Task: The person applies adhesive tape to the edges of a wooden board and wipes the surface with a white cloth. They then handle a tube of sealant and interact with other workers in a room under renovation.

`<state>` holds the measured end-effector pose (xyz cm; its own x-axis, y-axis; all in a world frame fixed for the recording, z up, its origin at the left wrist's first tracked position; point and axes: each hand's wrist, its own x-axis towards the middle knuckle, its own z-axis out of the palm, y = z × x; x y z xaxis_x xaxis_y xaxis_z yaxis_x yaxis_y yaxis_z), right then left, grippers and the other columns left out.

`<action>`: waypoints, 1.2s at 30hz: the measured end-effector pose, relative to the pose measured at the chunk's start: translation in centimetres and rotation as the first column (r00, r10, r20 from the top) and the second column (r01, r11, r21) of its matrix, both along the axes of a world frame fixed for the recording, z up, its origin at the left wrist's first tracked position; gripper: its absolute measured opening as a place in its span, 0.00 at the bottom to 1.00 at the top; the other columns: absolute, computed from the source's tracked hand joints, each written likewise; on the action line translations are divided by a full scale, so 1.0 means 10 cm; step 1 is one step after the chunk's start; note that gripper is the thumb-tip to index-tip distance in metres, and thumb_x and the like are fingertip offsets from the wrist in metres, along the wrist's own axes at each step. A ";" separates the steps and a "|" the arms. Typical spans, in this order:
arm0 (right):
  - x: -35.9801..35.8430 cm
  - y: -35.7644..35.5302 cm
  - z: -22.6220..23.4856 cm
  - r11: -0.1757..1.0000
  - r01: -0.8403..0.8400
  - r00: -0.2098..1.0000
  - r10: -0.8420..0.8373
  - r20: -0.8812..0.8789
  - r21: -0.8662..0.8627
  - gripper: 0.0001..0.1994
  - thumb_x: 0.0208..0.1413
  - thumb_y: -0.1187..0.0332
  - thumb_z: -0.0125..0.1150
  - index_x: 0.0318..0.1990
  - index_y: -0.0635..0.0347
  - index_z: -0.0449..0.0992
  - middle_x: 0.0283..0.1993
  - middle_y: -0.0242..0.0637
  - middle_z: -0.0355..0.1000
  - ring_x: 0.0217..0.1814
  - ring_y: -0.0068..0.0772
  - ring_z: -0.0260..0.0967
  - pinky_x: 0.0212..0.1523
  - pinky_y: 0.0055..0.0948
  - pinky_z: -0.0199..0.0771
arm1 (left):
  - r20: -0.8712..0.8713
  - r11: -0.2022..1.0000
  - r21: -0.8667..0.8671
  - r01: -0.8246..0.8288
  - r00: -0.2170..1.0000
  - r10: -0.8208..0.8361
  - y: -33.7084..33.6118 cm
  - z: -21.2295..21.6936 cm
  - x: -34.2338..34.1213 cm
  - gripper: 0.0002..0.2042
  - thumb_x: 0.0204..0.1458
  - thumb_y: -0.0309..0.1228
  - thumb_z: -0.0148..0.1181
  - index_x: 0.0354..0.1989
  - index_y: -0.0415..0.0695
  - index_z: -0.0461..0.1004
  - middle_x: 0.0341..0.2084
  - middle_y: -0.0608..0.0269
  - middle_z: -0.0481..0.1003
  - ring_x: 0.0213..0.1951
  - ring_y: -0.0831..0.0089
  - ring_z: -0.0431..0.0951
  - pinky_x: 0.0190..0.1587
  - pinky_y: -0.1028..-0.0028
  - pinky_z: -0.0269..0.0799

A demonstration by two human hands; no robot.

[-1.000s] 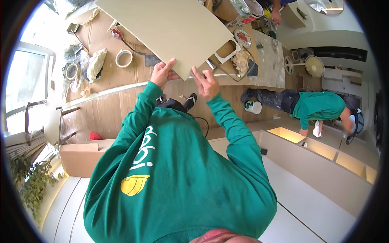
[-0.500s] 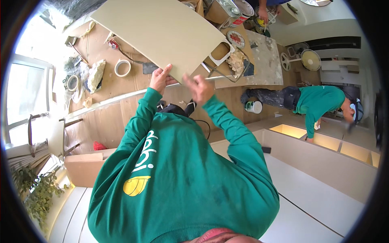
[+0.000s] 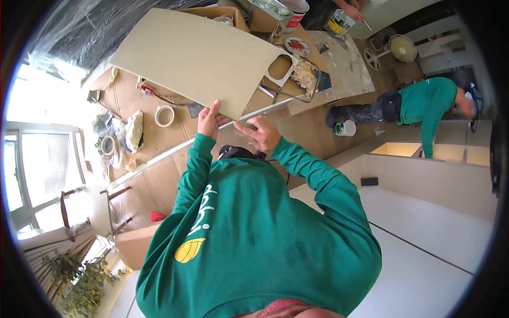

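A large flat beige panel point(image 3: 191, 58) lies at a slant over the cardboard-covered work surface, one corner pointing toward me. My left hand point(image 3: 211, 122) grips its near edge close to that corner, thumb on top and fingers underneath. Just right of the corner is my right hand point(image 3: 261, 134), its index finger stretched toward the panel and the other fingers curled. I see nothing held in it. Whether the fingertip touches the panel, I cannot tell. A dark flat piece point(image 3: 195, 109) sticks out beside the panel edge, near my left hand.
Left of the panel lie a masking tape roll point(image 3: 165, 116), another roll point(image 3: 108, 146) and crumpled paper point(image 3: 134, 131). Beyond its right end are a cutout white frame point(image 3: 281, 69) and paint cans point(image 3: 295, 13). A co-worker in green point(image 3: 424, 103) bends over open compartments point(image 3: 395, 149); another person's hands point(image 3: 352, 10) show at the top.
The whole view has shifted. My right hand, blurred before with its finger by the panel corner, now appears sharper and slightly lower. My left hand keeps its grip on the panel.
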<state>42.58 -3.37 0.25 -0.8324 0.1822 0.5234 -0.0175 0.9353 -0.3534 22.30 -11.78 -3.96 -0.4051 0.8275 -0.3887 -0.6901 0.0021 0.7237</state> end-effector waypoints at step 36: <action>-0.40 3.60 -0.87 0.645 0.601 0.729 -0.685 -0.008 -0.472 0.22 0.61 0.51 0.54 0.28 0.64 0.73 0.28 0.57 0.71 0.33 0.60 0.70 0.35 0.52 0.67 | 0.051 0.990 -0.091 -0.105 0.993 0.110 -0.04 -0.17 0.04 0.09 0.60 0.39 0.59 0.35 0.49 0.71 0.27 0.68 0.74 0.26 0.74 0.77 0.28 0.72 0.75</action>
